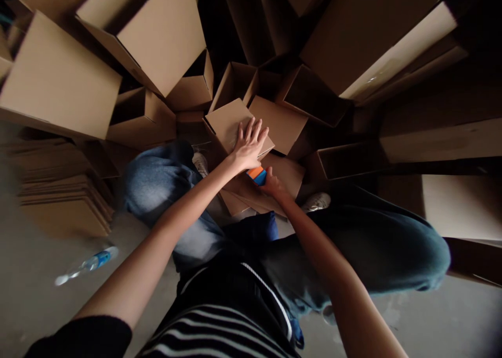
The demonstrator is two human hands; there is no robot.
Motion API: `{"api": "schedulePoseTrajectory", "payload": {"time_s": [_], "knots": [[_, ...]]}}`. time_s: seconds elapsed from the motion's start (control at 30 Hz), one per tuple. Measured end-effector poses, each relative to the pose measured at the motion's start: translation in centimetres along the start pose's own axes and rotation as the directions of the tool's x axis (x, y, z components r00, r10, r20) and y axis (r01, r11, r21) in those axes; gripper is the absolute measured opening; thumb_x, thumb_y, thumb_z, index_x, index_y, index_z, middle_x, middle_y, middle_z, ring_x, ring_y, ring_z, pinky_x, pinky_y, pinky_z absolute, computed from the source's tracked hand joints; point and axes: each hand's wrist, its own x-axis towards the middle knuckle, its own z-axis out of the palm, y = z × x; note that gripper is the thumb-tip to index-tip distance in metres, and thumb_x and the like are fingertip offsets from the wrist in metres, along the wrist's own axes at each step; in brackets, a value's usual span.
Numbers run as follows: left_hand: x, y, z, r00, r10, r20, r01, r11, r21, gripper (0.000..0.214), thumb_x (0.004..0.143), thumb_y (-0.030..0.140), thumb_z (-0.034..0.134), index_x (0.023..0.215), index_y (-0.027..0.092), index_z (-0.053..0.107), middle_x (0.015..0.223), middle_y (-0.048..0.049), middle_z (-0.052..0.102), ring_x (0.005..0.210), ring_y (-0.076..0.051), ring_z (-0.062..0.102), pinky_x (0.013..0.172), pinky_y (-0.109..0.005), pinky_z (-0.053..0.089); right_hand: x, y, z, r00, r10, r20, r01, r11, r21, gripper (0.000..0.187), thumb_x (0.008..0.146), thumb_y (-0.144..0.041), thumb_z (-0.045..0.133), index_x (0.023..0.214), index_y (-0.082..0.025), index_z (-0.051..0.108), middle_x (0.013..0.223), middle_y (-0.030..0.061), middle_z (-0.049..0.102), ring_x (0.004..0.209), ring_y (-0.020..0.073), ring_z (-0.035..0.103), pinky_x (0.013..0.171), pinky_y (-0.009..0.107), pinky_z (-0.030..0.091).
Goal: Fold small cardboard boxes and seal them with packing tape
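Two hands work low among cartons: the left hand (249, 146) lies open, fingers spread on a cardboard box (225, 122). The right hand (271, 185) touches a small orange-and-blue object (257, 176) just beside that box; whether it grips, I cannot tell.

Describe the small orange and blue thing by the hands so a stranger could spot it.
Among the open cardboard boxes, just past the person's knees, a small orange-and-blue object sits at the right hand, below the left hand. Its bright colours stand out against the brown cardboard.
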Motion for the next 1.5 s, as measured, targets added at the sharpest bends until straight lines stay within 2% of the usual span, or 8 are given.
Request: {"api": "schedulePoseTrajectory", "payload": {"time_s": [0.2, 0.47, 0.63, 0.77, 0.87, 1.0, 1.27, 1.5], "knots": [[0.0, 0.4, -0.6, 0.999, -0.019, 0.044, 0.018, 0.999, 0.030, 0.118, 0.064, 0.028, 0.076, 0.161, 0.006, 0.011, 0.168, -0.0248, 0.000, 0.153, -0.044, -0.008, 0.121, -0.063, -0.008, -0.1, -0.1, -0.2, 1.000, -0.010, 0.009, 0.010, 1.000, 0.002, 0.079, 0.082, -0.038, 0.072, 0.142, -0.011, 0.028, 0.123, 0.0208, 0.065, 0.112, 0.0350, 0.066, 0.080, 0.037, 0.050], [0.1, -0.2, -0.3, 0.999, 0.010, 0.047, -0.010, 1.000, 0.013, 0.125, 0.064, 0.035, 0.078, 0.162, 0.009, 0.005, 0.167, -0.0257, -0.001, 0.152, -0.046, -0.009, 0.119, -0.066, -0.008, 0.0, -0.1, -0.1, 1.000, 0.001, 0.013, -0.001, 1.000, -0.012, 0.080, 0.082, -0.039, 0.072, 0.143, -0.012, 0.027, 0.124, 0.0205, 0.066, 0.112, 0.0341, 0.066, 0.080, 0.036, 0.050], [-0.3, 0.5, -1.0, 0.998, -0.029, 0.056, 0.027, 0.999, 0.026, 0.120, 0.067, 0.035, 0.076, 0.162, 0.010, 0.008, 0.169, -0.0218, 0.001, 0.153, -0.044, -0.009, 0.120, -0.064, -0.007, 0.1, 0.0, 0.0, 1.000, -0.006, 0.003, 0.006, 1.000, 0.003, 0.077, 0.082, -0.037, 0.072, 0.141, -0.012, 0.029, 0.121, 0.0199, 0.067, 0.111, 0.0338, 0.066, 0.080, 0.036, 0.050], [-0.4, 1.0, -1.0, 0.999, -0.053, 0.012, 0.053, 0.999, 0.012, 0.119, 0.065, 0.036, 0.078, 0.162, 0.014, 0.013, 0.169, -0.0180, 0.008, 0.154, -0.042, -0.005, 0.122, -0.063, -0.005, 0.2, 0.2, 0.1, 1.000, -0.009, 0.010, 0.009, 1.000, 0.009, 0.077, 0.081, -0.036, 0.072, 0.141, -0.012, 0.029, 0.120, 0.0192, 0.067, 0.108, 0.0329, 0.067, 0.078, 0.035, 0.050], [-0.4, 1.1, -0.7, 0.997, -0.057, -0.043, 0.057, 0.998, 0.005, 0.116, 0.062, 0.036, 0.080, 0.161, 0.014, 0.021, 0.168, -0.0180, 0.013, 0.155, -0.041, 0.002, 0.124, -0.062, -0.001, 0.2, 0.3, 0.3, 1.000, -0.007, -0.009, 0.007, 1.000, 0.011, 0.077, 0.081, -0.038, 0.071, 0.141, -0.013, 0.030, 0.120, 0.0188, 0.066, 0.109, 0.0326, 0.066, 0.079, 0.035, 0.050], [-0.4, 1.0, -0.6, 0.997, -0.056, -0.056, 0.057, 0.998, 0.009, 0.114, 0.063, 0.033, 0.080, 0.160, 0.014, 0.024, 0.168, -0.0187, 0.014, 0.155, -0.040, 0.005, 0.124, -0.062, 0.002, 0.3, 0.4, 0.4, 1.000, -0.009, -0.011, 0.009, 1.000, 0.010, 0.082, 0.081, -0.039, 0.072, 0.144, -0.012, 0.026, 0.123, 0.0207, 0.065, 0.110, 0.0335, 0.066, 0.080, 0.036, 0.049], [-0.3, 0.7, -0.4, 0.998, -0.032, -0.045, 0.032, 0.999, -0.010, 0.118, 0.063, 0.035, 0.079, 0.161, 0.015, 0.017, 0.169, -0.0186, 0.009, 0.155, -0.041, 0.000, 0.122, -0.063, -0.004, 0.4, 0.6, 0.5, 1.000, -0.020, -0.006, 0.020, 1.000, 0.008, 0.082, 0.080, -0.040, 0.072, 0.143, -0.011, 0.027, 0.121, 0.0208, 0.065, 0.109, 0.0340, 0.066, 0.078, 0.036, 0.049], [0.1, 0.0, 0.2, 0.999, -0.026, -0.019, 0.026, 0.999, -0.029, 0.118, 0.062, 0.036, 0.079, 0.161, 0.014, 0.019, 0.169, -0.0186, 0.006, 0.154, -0.042, -0.004, 0.121, -0.063, -0.007, 0.6, 0.7, 0.7, 1.000, -0.026, -0.010, 0.026, 1.000, 0.012, 0.083, 0.080, -0.038, 0.072, 0.144, -0.014, 0.026, 0.121, 0.0198, 0.065, 0.109, 0.0332, 0.065, 0.079, 0.036, 0.048]]}}
